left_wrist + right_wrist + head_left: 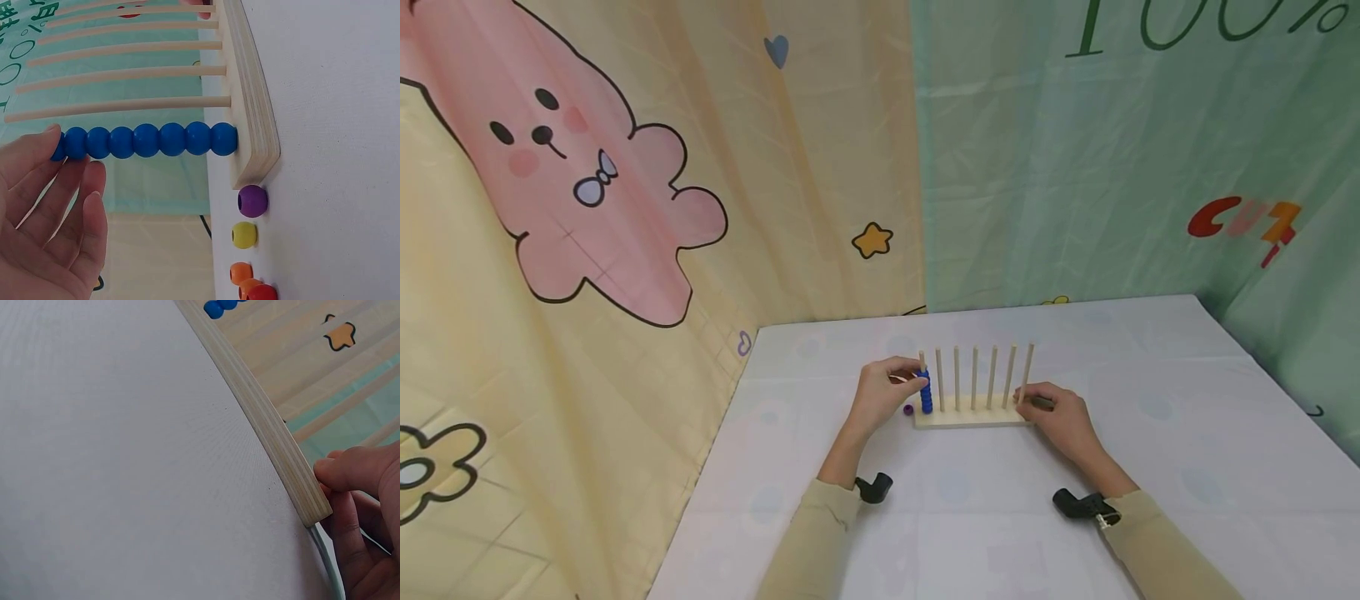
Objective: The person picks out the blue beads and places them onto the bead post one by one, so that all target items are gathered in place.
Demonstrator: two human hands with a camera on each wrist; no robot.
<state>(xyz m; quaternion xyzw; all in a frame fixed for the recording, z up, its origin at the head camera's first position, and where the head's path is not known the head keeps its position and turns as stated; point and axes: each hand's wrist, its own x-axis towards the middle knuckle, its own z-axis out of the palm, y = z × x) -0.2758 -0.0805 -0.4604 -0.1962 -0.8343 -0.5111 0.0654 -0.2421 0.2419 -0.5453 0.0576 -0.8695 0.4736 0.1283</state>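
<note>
A wooden peg stand (970, 422) with a row of upright rods stands on the table. Its leftmost rod carries a stack of several blue beads (147, 139), and the other rods are bare. My left hand (883, 389) pinches the top blue bead between thumb and fingertips, high on that rod. At the stand's opposite end, my right hand (1060, 418) grips the right end of the base with thumb and fingers, by the foot of the last rod. In the right wrist view the thumb (350, 470) lies against that end; part of the grip is hidden.
Just off the stand's left end lies a purple bead (252, 201). In the left wrist view a yellow bead (244, 235), orange beads (240, 273) and a red bead (262, 292) lie beyond it. Printed curtains (820, 167) hang behind the white table (955, 517).
</note>
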